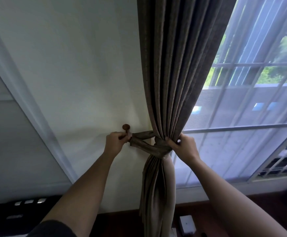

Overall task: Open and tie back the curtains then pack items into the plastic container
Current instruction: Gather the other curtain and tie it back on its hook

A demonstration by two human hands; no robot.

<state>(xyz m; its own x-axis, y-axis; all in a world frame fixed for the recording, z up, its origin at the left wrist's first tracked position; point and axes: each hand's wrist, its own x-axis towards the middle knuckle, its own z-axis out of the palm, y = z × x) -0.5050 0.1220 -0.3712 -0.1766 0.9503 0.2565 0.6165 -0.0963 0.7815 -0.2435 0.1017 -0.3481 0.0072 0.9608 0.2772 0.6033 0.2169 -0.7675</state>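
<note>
- The brown curtain [170, 74] hangs gathered into tight folds beside the window [252, 127], drawn over against the pale wall [67, 69]
- A matching fabric tieback [149, 147] wraps round the curtain at its narrowest point and runs left to a round wooden knob [126, 127] fixed on the wall
- The left hand [115, 141] is curled at the knob's stem, pinching the end of the tieback just below the knob
- The right hand [184, 146] grasps the bunched curtain on its window side, fingers curled into the folds right where the tieback crosses
- Below the tieback the curtain spreads out again and falls toward the dark wooden floor [118, 219]
- A sheer white curtain [233, 151] covers the panes behind the right hand
- On the floor near the curtain's foot lies a small white box [187, 224]; a dark object with pale patches [11, 214] sits at the lower left
</note>
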